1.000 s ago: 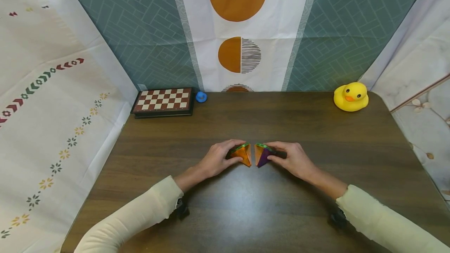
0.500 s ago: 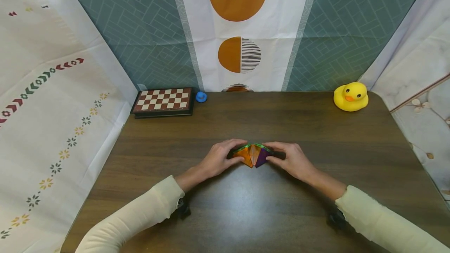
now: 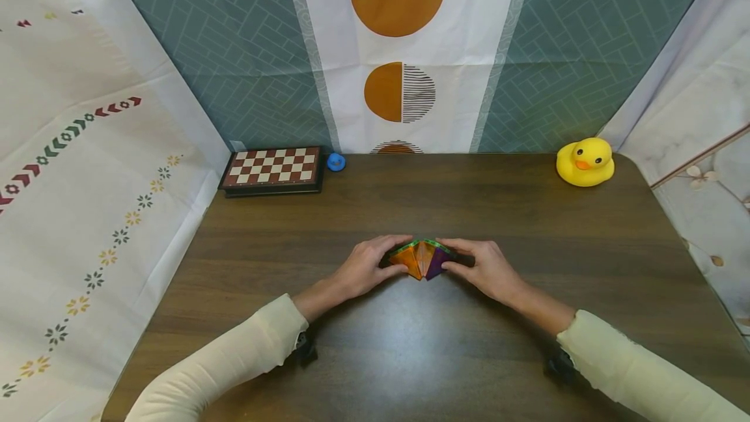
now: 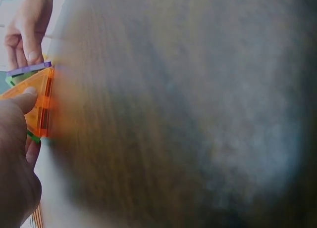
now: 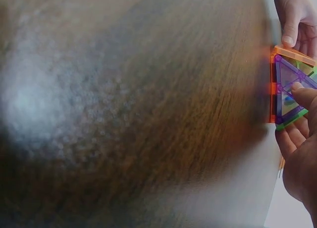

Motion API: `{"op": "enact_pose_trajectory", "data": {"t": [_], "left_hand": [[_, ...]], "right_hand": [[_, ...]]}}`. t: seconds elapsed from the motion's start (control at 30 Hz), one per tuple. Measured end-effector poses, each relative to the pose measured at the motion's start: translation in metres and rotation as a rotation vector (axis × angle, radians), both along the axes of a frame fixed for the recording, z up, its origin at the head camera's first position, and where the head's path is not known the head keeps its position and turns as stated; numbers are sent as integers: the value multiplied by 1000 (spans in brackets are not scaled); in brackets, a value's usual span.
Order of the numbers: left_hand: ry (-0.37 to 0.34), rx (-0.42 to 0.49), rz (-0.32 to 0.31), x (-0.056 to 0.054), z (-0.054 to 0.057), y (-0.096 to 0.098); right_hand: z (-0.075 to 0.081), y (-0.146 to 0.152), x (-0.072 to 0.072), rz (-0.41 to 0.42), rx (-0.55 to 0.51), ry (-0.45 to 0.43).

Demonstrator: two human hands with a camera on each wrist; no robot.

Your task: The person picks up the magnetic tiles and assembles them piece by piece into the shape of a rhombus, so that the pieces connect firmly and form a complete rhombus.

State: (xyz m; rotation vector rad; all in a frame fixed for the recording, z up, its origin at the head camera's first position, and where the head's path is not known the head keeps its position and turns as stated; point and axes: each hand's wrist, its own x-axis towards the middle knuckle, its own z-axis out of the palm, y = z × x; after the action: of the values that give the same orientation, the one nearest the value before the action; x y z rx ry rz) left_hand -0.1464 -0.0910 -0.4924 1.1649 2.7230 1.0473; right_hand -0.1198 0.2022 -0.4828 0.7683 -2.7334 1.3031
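Observation:
Near the middle of the table two small pieces made of see-through magnetic tiles stand side by side, their inner faces touching. The left piece shows an orange triangular tile (image 3: 405,262) with a green tile behind it; my left hand (image 3: 370,266) pinches it between thumb and fingers. My right hand (image 3: 491,272) pinches the other piece, with the thumb on its purple triangular tile (image 5: 283,87) and the fingers behind on a green tile (image 5: 291,120). Both wrist views show the tiles at the frame's edge, partly covered by the hands.
A chessboard box (image 3: 271,171) lies at the back left of the brown wooden table (image 3: 410,357). Beside it sits a small blue duck (image 3: 336,162). A large yellow rubber duck (image 3: 585,162) stands at the back right. Patterned cloths (image 3: 530,83) hang around the table.
A second ago a narrow gap lay between the two tile pieces. Both hands have moved slightly inward, and the pieces now meet. Over the last half second they hardly move.

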Motion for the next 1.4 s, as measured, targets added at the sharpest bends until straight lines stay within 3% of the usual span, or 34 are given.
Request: {"op": "enact_pose_trajectory", "data": {"t": [1.4], "left_hand": [[15,0,-12,0,-4,3]], "right_hand": [[-3,-3,2,-11,-6,6]]}}
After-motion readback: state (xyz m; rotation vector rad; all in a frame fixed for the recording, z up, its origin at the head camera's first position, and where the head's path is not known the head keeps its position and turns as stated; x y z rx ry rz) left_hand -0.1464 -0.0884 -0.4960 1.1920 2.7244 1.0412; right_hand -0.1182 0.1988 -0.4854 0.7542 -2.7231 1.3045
